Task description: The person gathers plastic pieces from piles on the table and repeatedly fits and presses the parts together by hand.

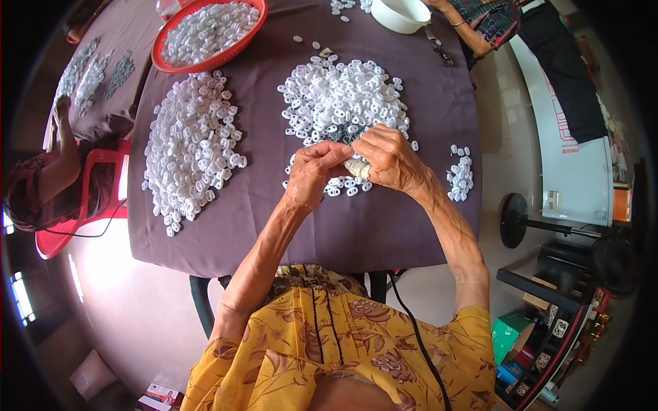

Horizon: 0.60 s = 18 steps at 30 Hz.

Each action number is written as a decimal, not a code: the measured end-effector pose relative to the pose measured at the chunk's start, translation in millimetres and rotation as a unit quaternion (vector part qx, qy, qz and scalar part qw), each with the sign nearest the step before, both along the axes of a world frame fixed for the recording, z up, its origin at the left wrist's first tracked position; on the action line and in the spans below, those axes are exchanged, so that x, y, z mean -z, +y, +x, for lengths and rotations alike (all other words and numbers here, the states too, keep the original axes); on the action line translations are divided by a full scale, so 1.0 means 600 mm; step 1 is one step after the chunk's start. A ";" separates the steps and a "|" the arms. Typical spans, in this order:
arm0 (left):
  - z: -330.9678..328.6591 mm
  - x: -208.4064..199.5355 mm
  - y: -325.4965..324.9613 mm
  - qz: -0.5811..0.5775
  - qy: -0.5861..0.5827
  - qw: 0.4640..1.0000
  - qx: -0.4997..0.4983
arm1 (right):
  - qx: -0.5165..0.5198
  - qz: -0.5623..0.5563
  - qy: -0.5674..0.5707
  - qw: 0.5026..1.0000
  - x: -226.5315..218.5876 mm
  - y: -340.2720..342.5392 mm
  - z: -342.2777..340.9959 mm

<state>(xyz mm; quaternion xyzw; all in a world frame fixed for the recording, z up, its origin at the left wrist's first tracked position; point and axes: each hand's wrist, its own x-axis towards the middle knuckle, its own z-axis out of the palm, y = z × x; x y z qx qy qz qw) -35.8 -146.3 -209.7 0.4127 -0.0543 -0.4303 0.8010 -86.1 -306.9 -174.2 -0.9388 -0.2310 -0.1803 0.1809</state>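
While your left hand (312,171) and right hand (387,159) pinch one small white piece (357,168) together, a slip could drop it into the near pile (343,99), lost.

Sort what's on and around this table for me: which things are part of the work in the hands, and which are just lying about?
In use:
left hand
right hand
small white piece held between them
middle pile of white pieces

Lying about:
left pile
small pile
red basket of pieces
white bowl
floor fan
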 end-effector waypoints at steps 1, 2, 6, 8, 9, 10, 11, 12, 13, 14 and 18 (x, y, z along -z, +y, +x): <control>-0.001 -0.004 0.001 0.000 0.001 1.000 0.000 | 0.000 0.000 0.001 1.000 -0.004 0.002 0.000; -0.002 -0.011 0.002 0.008 -0.004 1.000 -0.006 | 0.004 0.012 0.003 1.000 -0.010 0.005 -0.001; 0.000 -0.036 0.007 -0.015 -0.009 1.000 -0.026 | 0.013 0.030 -0.003 0.999 -0.038 0.006 0.001; -0.004 -0.049 0.007 -0.028 -0.008 0.999 -0.029 | 0.017 0.041 -0.010 0.999 -0.055 0.013 -0.004; -0.007 -0.056 0.007 -0.041 -0.008 0.999 -0.029 | 0.022 0.053 -0.019 0.998 -0.063 0.016 -0.007; -0.006 -0.061 0.008 -0.042 -0.007 0.999 -0.027 | 0.024 0.051 -0.018 0.998 -0.068 0.017 -0.007; -0.006 -0.065 0.011 -0.046 -0.011 0.999 -0.027 | 0.023 0.055 -0.037 0.998 -0.070 0.020 -0.006; -0.007 -0.068 0.013 -0.051 -0.014 0.998 -0.026 | 0.022 0.059 -0.056 0.996 -0.072 0.021 -0.005; -0.008 -0.070 0.016 -0.051 -0.013 0.998 -0.026 | 0.021 0.059 -0.055 0.997 -0.075 0.022 -0.006; -0.009 -0.072 0.017 -0.067 -0.008 0.997 -0.031 | 0.018 0.059 -0.061 0.996 -0.078 0.022 -0.006; -0.011 -0.088 0.021 -0.087 0.015 0.995 -0.033 | 0.016 0.042 -0.075 0.996 -0.084 0.021 -0.006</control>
